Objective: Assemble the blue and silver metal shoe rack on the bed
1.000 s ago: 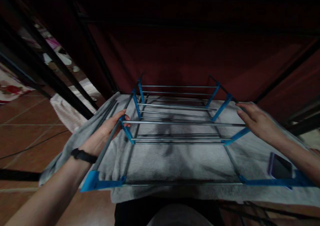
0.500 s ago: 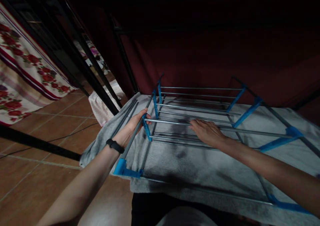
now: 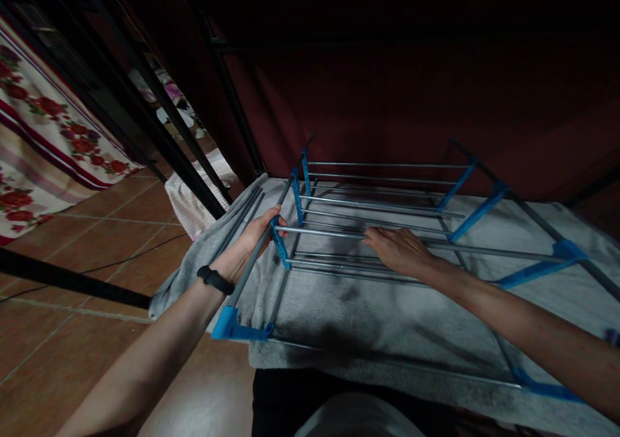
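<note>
On my feed I see grey rods [image 3: 329, 232] and blue connectors [image 3: 569, 250] mid-frame, a grey blanket [image 3: 349, 314] below, dark red backdrop [image 3: 387, 101] above, red-flowered white cloth [image 3: 58, 127] upper left.

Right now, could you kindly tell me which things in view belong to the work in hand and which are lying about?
Work: blue-jointed rack, held by left hand; crossbar, held by right hand.
Lying about, seemingly: pale cloth, dark cable.

I see the left hand [image 3: 261, 232] gripping the rack's left tube [image 3: 247, 279], the right hand [image 3: 397, 250] clasping a crossbar [image 3: 324, 233].
</note>
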Demonstrator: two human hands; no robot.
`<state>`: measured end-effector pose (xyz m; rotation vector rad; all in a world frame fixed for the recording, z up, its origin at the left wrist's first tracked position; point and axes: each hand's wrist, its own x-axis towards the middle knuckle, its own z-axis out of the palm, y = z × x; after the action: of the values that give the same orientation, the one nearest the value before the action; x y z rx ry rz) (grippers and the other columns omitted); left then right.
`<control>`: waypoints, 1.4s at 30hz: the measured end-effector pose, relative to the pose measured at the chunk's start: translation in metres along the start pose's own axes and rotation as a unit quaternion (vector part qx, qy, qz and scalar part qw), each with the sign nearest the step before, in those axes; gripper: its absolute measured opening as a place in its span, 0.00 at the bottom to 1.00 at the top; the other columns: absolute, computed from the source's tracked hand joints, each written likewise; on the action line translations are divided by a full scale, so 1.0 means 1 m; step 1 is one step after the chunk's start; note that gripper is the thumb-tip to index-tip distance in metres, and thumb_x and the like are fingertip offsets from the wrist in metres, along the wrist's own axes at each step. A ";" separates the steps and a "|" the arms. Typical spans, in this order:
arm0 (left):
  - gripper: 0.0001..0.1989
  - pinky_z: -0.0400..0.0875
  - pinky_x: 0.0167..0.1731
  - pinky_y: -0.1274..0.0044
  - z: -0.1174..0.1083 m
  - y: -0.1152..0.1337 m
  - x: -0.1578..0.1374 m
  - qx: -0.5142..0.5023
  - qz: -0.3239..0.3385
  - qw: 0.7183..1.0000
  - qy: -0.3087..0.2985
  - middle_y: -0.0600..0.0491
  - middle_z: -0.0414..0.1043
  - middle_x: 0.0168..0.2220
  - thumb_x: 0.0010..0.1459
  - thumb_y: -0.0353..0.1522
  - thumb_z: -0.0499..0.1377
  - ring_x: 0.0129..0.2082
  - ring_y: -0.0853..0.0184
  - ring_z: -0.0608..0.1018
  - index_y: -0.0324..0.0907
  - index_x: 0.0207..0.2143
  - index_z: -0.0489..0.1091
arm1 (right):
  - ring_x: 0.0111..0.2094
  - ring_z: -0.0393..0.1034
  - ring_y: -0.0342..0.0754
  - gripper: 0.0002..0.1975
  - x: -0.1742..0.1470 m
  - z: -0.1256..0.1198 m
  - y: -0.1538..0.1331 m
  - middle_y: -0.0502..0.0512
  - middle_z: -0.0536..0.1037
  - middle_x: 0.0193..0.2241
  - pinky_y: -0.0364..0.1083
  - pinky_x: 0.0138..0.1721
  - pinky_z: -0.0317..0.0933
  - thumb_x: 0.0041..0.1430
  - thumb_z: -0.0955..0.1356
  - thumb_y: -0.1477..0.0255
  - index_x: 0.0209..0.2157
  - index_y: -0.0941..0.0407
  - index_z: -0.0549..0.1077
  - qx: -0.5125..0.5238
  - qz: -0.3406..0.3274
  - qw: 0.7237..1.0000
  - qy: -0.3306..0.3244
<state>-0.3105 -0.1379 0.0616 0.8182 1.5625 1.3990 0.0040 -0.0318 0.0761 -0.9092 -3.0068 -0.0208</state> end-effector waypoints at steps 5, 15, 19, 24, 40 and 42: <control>0.19 0.70 0.31 0.71 0.001 0.000 0.001 -0.019 -0.007 1.000 0.011 0.51 0.68 0.20 0.58 0.46 0.59 0.25 0.63 0.73 0.41 0.24 0.70 | 0.39 0.74 0.52 0.17 0.002 -0.001 0.001 0.58 0.80 0.39 0.46 0.38 0.59 0.73 0.55 0.62 0.44 0.54 0.70 0.012 -0.004 1.000 0.003; 0.19 0.73 0.36 0.71 -0.027 -0.027 0.008 -0.086 0.034 0.996 0.002 0.47 0.76 0.33 0.53 0.49 0.61 0.37 0.59 0.78 0.42 0.33 0.73 | 0.58 0.62 0.53 0.21 -0.049 0.060 -0.041 0.60 0.69 0.60 0.53 0.60 0.54 0.71 0.55 0.72 0.61 0.56 0.66 0.060 -0.056 0.983 0.163; 0.13 0.71 0.43 0.71 -0.038 -0.071 -0.004 -0.033 0.063 0.997 0.022 0.50 0.77 0.36 0.43 0.32 0.66 0.42 0.59 0.76 0.42 0.34 0.73 | 0.58 0.63 0.54 0.22 -0.047 0.103 -0.057 0.62 0.68 0.61 0.53 0.61 0.56 0.71 0.55 0.73 0.61 0.60 0.65 0.087 -0.030 0.990 0.109; 0.20 0.68 0.50 0.65 -0.029 -0.115 -0.016 0.099 0.067 0.992 -0.034 0.50 0.77 0.39 0.40 0.33 0.66 0.44 0.55 0.76 0.41 0.39 0.72 | 0.55 0.66 0.56 0.21 -0.010 0.115 -0.065 0.66 0.70 0.57 0.55 0.58 0.58 0.71 0.55 0.73 0.61 0.59 0.64 0.066 -0.013 0.997 0.036; 0.26 0.70 0.40 0.69 -0.033 -0.137 0.010 0.137 0.041 0.988 -0.053 0.52 0.75 0.29 0.34 0.50 0.73 0.33 0.62 0.74 0.41 0.29 0.74 | 0.46 0.75 0.54 0.19 0.032 0.116 -0.054 0.64 0.76 0.50 0.51 0.44 0.65 0.73 0.52 0.68 0.53 0.57 0.67 0.046 -0.021 0.995 -0.090; 0.27 0.71 0.40 0.69 -0.033 -0.138 0.011 0.139 0.039 0.988 -0.048 0.52 0.75 0.29 0.34 0.51 0.73 0.33 0.62 0.74 0.41 0.30 0.74 | 0.47 0.74 0.54 0.19 0.034 0.115 -0.052 0.64 0.76 0.51 0.51 0.45 0.64 0.73 0.52 0.67 0.53 0.57 0.67 0.043 -0.022 0.994 -0.100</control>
<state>-0.3350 -0.1634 -0.0766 1.1082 1.6872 1.1908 -0.0530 -0.0551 -0.0390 -0.8882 -3.1796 0.2116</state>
